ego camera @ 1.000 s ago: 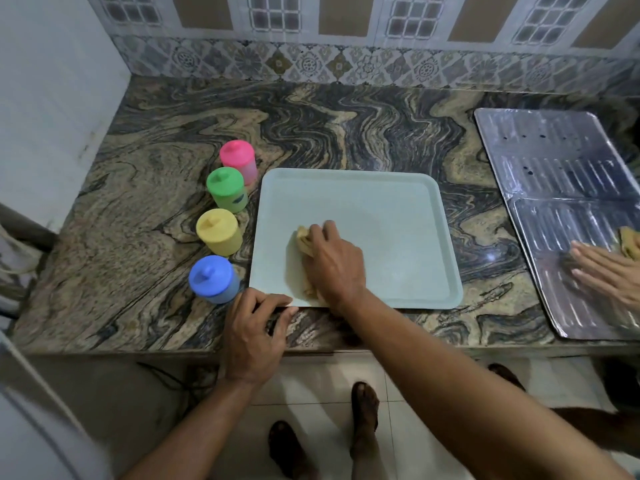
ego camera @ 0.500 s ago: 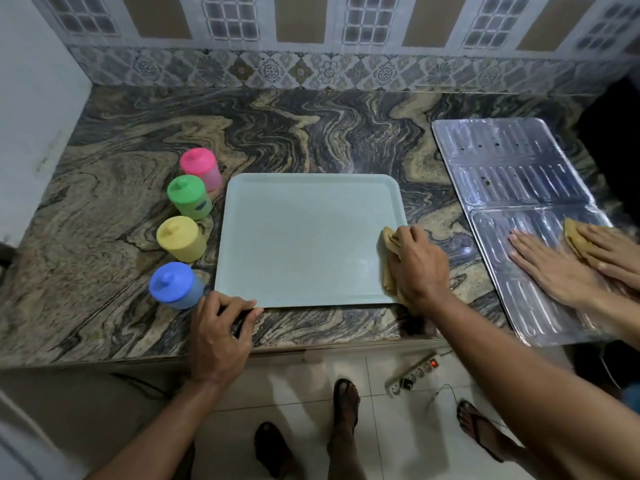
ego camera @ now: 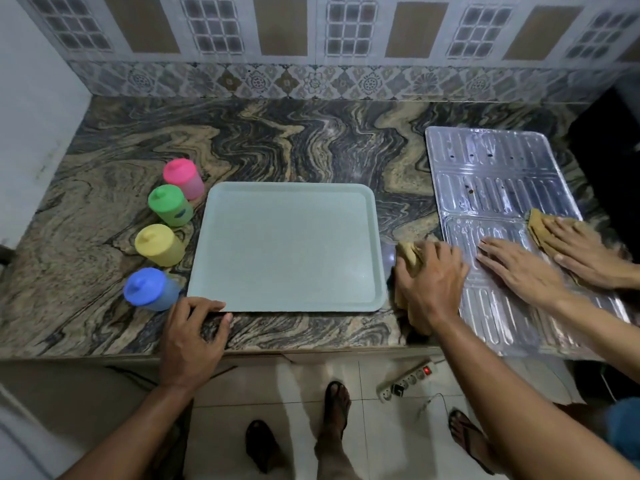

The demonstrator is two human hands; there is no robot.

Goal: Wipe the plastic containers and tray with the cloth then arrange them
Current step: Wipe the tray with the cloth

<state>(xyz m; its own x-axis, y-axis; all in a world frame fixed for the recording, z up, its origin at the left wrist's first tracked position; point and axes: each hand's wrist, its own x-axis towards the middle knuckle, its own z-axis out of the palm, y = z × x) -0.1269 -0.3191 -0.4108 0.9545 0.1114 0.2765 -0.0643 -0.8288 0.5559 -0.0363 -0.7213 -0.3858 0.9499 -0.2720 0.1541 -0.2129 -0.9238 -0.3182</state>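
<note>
Right grip [ego camera: 431, 284] presses a tan cloth [ego camera: 408, 254] onto the desk [ego camera: 294, 147], fingers curled over it, just right of the pale tray [ego camera: 287, 247] at frame centre. Left grip [ego camera: 194, 329] pinches the tray's lower-left corner. Pink [ego camera: 183, 178], green [ego camera: 169, 204], yellow [ego camera: 158, 244] and blue [ego camera: 149, 289] containers line the tray's left side.
</note>
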